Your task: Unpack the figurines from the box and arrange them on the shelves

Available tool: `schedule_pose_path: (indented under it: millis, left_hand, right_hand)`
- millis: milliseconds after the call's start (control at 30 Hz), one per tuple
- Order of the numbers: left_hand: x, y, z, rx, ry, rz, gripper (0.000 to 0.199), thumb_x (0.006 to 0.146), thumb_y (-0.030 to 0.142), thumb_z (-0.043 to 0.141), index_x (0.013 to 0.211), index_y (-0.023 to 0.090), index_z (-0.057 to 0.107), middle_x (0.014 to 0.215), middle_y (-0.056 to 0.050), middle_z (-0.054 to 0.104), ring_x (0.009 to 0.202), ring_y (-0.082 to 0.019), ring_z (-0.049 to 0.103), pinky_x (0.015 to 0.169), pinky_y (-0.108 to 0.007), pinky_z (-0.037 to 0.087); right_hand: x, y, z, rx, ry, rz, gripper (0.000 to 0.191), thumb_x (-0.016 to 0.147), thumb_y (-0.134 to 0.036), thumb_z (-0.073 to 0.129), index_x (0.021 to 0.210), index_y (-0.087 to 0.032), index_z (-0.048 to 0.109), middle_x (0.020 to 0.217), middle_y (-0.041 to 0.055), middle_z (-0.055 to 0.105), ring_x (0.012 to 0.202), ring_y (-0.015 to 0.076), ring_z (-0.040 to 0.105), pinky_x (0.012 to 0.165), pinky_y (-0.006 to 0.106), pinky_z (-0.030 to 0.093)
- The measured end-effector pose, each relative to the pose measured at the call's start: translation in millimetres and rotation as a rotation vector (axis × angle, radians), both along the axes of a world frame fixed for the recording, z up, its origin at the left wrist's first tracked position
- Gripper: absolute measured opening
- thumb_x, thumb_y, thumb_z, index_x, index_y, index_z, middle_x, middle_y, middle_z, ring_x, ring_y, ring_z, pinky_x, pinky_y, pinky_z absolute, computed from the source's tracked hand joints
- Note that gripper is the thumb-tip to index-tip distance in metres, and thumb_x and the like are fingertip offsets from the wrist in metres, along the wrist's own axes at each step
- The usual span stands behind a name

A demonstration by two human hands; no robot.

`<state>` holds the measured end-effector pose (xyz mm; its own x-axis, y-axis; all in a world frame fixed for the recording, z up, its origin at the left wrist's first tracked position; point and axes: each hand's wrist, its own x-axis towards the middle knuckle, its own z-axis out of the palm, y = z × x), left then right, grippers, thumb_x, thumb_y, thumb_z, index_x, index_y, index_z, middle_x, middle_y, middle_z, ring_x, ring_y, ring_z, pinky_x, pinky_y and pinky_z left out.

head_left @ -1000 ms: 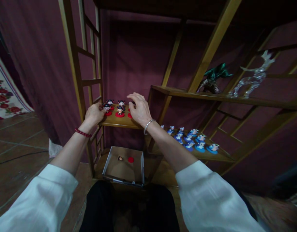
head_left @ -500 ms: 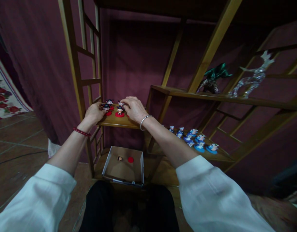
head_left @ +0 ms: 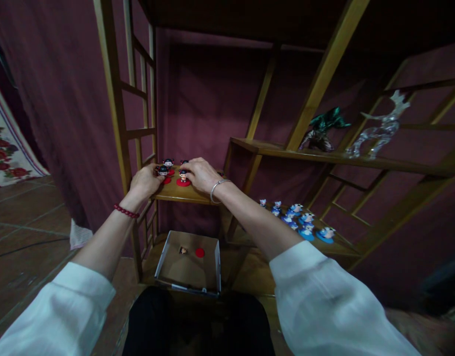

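Note:
Small black-haired figurines on round red bases stand on a wooden shelf [head_left: 197, 196]. My left hand [head_left: 144, 181] has its fingers closed at the side of the front left figurine [head_left: 163, 172]. My right hand [head_left: 202, 174] is curled at the front right figurine [head_left: 183, 177], fingertips by its head. Behind these are a back left figurine [head_left: 168, 163] and a back right figurine [head_left: 184, 161], the latter mostly covered by my right hand. Below, a cardboard box [head_left: 175, 274] holds a loose figurine piece [head_left: 183, 250] and a red disc [head_left: 200, 252].
Several blue-and-white figurines [head_left: 307, 231] stand on a lower shelf to the right, under my right forearm. Higher up are a clear deer ornament [head_left: 377, 131] and a green-and-brown ornament [head_left: 323, 131]. A wooden lattice post [head_left: 114, 99] rises beside my left hand.
My right hand has shifted from the back right figurine toward the front right one. My left hand stays at the front left figurine. The view has tilted slightly upward.

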<state>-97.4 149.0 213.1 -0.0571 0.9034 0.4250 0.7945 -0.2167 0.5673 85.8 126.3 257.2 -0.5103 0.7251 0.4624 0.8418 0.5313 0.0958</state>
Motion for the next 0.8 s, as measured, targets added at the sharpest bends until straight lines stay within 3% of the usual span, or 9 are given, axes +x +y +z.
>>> schedule_pose_path:
  millis: [333, 533, 800]
  left_hand:
    - [2.8, -3.1, 5.7, 0.005, 0.113, 0.074, 0.035, 0.073, 0.036, 0.052, 0.105, 0.024, 0.057, 0.094, -0.007, 0.068, 0.086, -0.025, 0.062, 0.065, -0.029, 0.044]
    - [5.3, -7.6, 7.8, 0.027, 0.158, 0.118, 0.033, 0.074, 0.033, 0.049, 0.104, 0.023, 0.056, 0.097, -0.011, 0.067, 0.09, -0.029, 0.061, 0.068, -0.034, 0.045]
    - [5.7, -7.3, 6.4, 0.049, 0.164, 0.137, 0.033, 0.075, 0.031, 0.047, 0.107, 0.024, 0.053, 0.096, -0.011, 0.067, 0.09, -0.03, 0.061, 0.068, -0.035, 0.045]
  right_hand:
    - [-6.2, -0.3, 4.3, -0.022, -0.051, -0.087, 0.028, 0.083, -0.027, 0.05, 0.107, -0.021, 0.062, 0.102, 0.0087, 0.065, 0.099, 0.0198, 0.055, 0.086, 0.028, 0.038]
    - [-9.3, 4.5, 1.6, 0.015, -0.054, -0.113, 0.026, 0.081, -0.019, 0.049, 0.102, -0.021, 0.065, 0.096, 0.0095, 0.067, 0.096, 0.0212, 0.057, 0.081, 0.028, 0.04]
    - [-16.5, 6.0, -0.4, 0.021, -0.04, -0.115, 0.026, 0.08, -0.02, 0.049, 0.101, -0.02, 0.065, 0.092, 0.0094, 0.068, 0.095, 0.0215, 0.056, 0.081, 0.029, 0.04]
